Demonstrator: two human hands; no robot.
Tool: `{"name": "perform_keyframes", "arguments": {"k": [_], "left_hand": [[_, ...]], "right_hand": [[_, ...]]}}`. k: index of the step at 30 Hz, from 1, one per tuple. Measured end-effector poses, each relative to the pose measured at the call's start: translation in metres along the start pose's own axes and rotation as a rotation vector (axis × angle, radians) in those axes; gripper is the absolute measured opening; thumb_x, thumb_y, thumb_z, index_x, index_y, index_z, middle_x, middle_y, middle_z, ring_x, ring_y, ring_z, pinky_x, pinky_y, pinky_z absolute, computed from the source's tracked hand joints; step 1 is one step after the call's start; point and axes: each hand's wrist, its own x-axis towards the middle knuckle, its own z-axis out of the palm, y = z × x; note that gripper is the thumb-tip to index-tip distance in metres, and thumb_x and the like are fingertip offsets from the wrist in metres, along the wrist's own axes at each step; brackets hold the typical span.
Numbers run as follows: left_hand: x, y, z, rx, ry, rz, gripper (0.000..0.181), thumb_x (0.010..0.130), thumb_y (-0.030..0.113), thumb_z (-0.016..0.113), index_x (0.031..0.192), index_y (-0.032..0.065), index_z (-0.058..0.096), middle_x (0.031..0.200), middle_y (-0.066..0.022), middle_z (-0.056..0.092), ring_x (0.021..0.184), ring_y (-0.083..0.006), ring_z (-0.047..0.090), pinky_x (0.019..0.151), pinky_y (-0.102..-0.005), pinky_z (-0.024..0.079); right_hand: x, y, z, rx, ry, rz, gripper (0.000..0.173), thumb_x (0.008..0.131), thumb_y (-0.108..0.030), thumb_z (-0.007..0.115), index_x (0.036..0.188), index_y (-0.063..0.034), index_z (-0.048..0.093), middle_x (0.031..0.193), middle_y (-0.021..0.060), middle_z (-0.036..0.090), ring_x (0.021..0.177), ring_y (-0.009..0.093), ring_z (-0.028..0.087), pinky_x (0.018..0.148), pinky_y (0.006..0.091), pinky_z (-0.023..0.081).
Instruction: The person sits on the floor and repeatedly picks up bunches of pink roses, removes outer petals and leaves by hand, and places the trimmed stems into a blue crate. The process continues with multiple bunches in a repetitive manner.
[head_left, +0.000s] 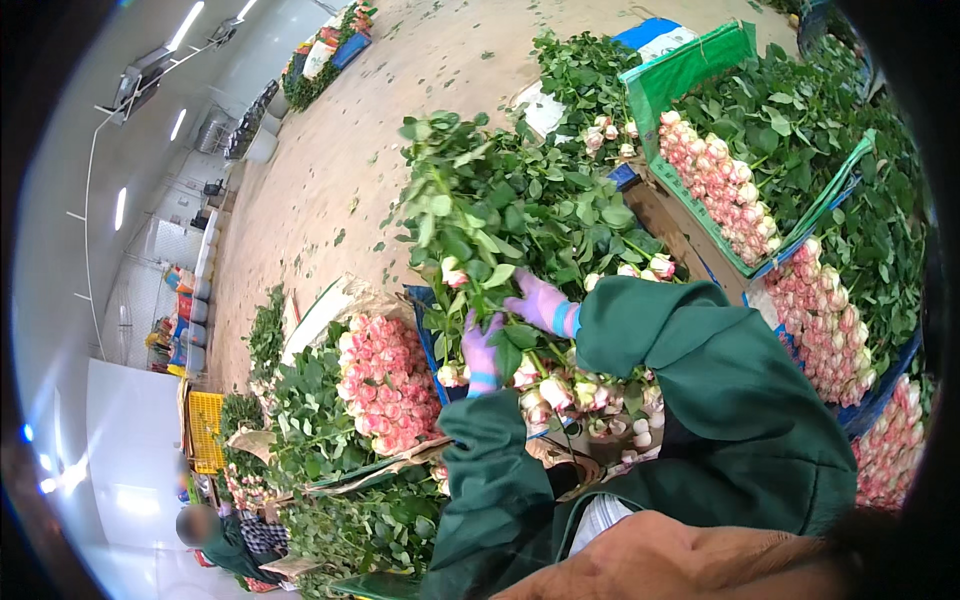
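Note:
Both hands wear pink-and-purple knitted gloves with blue-striped cuffs. My left hand (481, 348) is among rose stems and leaves, near a white-and-pink rose head (453, 273). To its right, my right hand (541, 301) reaches into the foliage from the side, fingers partly spread. Leaves hide parts of the fingers on both hands, so I cannot tell whether either grips a stem. A large heap of leafy rose stems (525, 195) lies beyond the hands. Loose rose heads, white with pink edges (556, 393), hang below them, close to my body.
A dense bundle of pink roses (386, 382) stands at the left. Green woven sheeting (697, 64) wraps more roses (716, 184) at the right. A yellow crate (206, 431) and a co-worker (232, 536) are at lower left. Fallen leaves dot the floor (330, 172).

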Motion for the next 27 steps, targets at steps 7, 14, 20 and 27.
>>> {"name": "perform_keyframes", "arguments": {"k": [7,14,20,27], "left_hand": [[-0.06,0.046,0.023,0.642,0.122,0.072,0.057,0.091,0.019,0.064,0.142,0.0009,0.045,0.139,-0.0212,0.053,0.128,-0.0359,0.051,0.107,-0.041,0.04],[-0.142,0.053,0.016,0.391,0.284,0.217,0.048,0.092,0.016,0.064,0.137,0.0003,0.052,0.134,-0.0218,0.056,0.12,-0.0369,0.055,0.1,-0.0417,0.046],[-0.191,0.023,-0.004,0.32,0.359,0.136,0.046,0.093,0.012,0.062,0.136,-0.0015,0.052,0.133,-0.0189,0.058,0.117,-0.0283,0.06,0.096,-0.0361,0.049],[-0.222,0.011,-0.028,0.385,0.45,0.143,0.044,0.094,0.009,0.062,0.136,-0.0007,0.053,0.131,-0.0165,0.059,0.11,-0.0235,0.064,0.089,-0.0331,0.053]], "right_hand": [[0.015,0.008,-0.023,-0.264,0.178,0.162,0.044,0.083,-0.035,0.069,0.108,0.0008,0.067,0.098,0.023,0.07,0.095,0.037,0.068,0.083,0.0428,0.052],[0.061,0.064,-0.06,0.4,0.039,0.138,0.044,0.09,-0.012,0.062,0.13,0.0035,0.052,0.098,0.0171,0.069,0.096,0.03,0.069,0.072,0.0412,0.058],[0.059,0.038,-0.082,0.435,-0.086,0.055,0.05,0.092,-0.004,0.062,0.133,0.0145,0.04,0.117,0.0203,0.066,0.101,0.029,0.069,0.086,0.0349,0.057],[0.005,0.006,-0.055,-0.061,-0.126,-0.106,0.024,0.095,-0.012,0.056,0.108,0.0059,0.065,0.095,0.0144,0.073,0.083,0.021,0.067,0.073,0.0319,0.052]]}}
